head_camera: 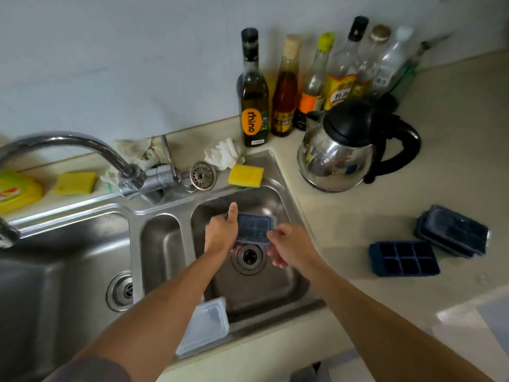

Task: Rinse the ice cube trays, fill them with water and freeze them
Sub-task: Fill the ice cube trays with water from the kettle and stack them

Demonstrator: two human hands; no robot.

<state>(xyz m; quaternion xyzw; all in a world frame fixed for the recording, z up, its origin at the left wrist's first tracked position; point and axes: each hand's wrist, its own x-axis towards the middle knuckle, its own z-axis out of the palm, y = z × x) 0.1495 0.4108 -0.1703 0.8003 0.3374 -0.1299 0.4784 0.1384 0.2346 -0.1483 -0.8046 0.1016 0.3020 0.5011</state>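
1. The left hand's (221,232) thumb lies straight along the left edge of the ice cube tray (254,226), pointing away from the person; its other fingers curl beneath the tray and are mostly hidden.
2. The right hand (289,244) pinches the tray's right edge near the front corner; its lower fingers are curled inward below the tray; how they touch its underside cannot be told.
3. The dark blue tray is held between both hands, roughly level with its compartments facing up; it hangs inside the right basin (278,293) of the steel sink, just above the drain (249,256).
4. A clear lid (205,326) lies tilted on the sink's front rim, partly under the left forearm.
5. On the counter (358,216) to the right, an open tray (403,257) of six empty compartments sits flat; just beside it, farther right, is a stack of lidded trays (453,230).
6. A yellow sponge (246,175) rests on the back rim of the basin; the faucet (82,144) arches away to the left, its spout over the left basin.
7. A steel kettle (344,150) with a black handle stands behind the basin's right corner; a row of bottles (286,86) lines the wall behind it.
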